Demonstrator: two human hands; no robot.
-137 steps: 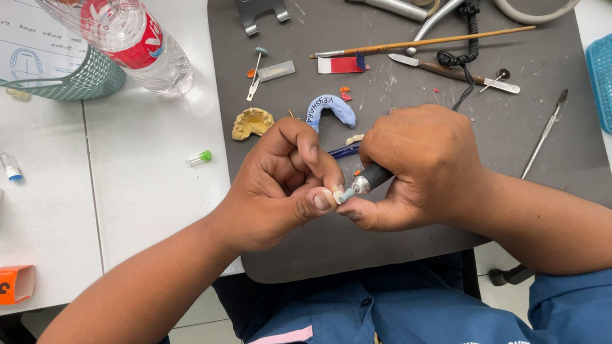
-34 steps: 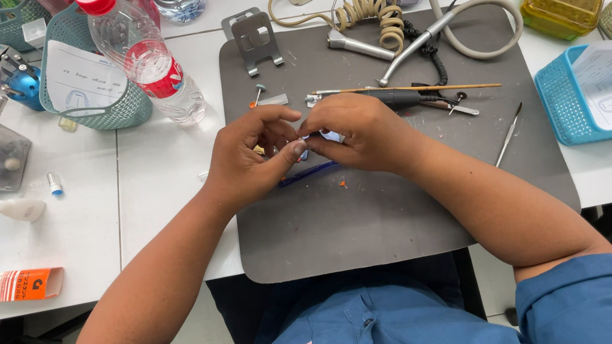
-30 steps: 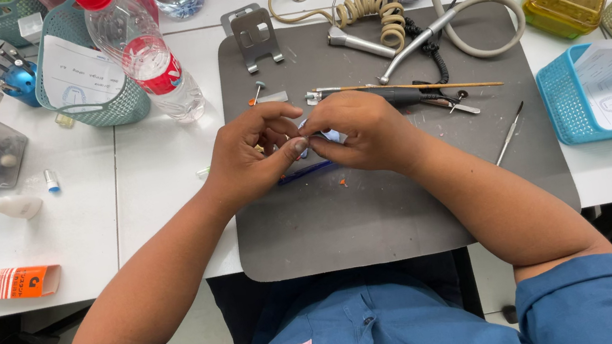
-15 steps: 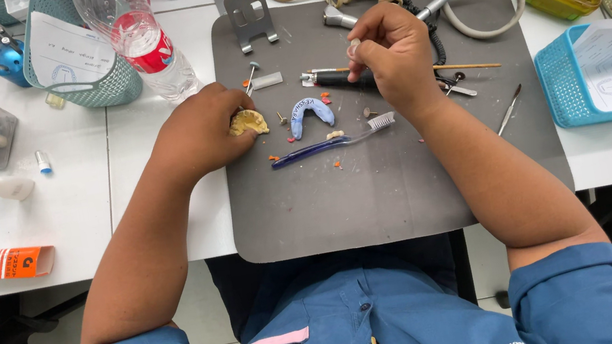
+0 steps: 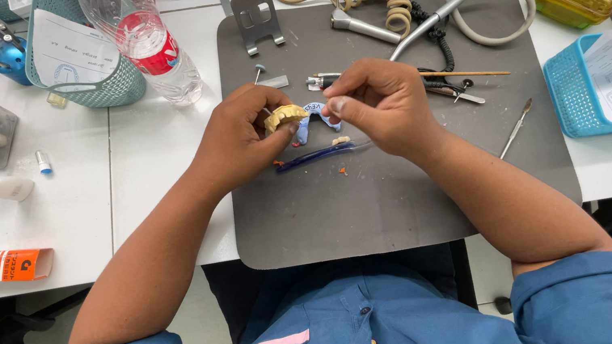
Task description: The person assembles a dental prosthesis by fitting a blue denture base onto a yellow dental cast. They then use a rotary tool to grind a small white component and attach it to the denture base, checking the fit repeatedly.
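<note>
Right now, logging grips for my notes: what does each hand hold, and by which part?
Left hand grips the yellow dental cast by its left end. Right hand: fingertips pinched, contents unclear.

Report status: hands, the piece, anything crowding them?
Left hand pinching yellow dental cast. Right hand fingertips pinched shut beside it, contents too small to tell. Blue-handled tool lying on mat beneath.

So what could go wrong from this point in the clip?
The left hand holds the yellow dental cast by its edge above the grey mat; a slip could drop and chip it. The right hand pinches something too small to identify, easily lost among the red crumbs on the mat. The blue-handled tool lies just under both hands, so a lowered wrist might knock it.
</note>
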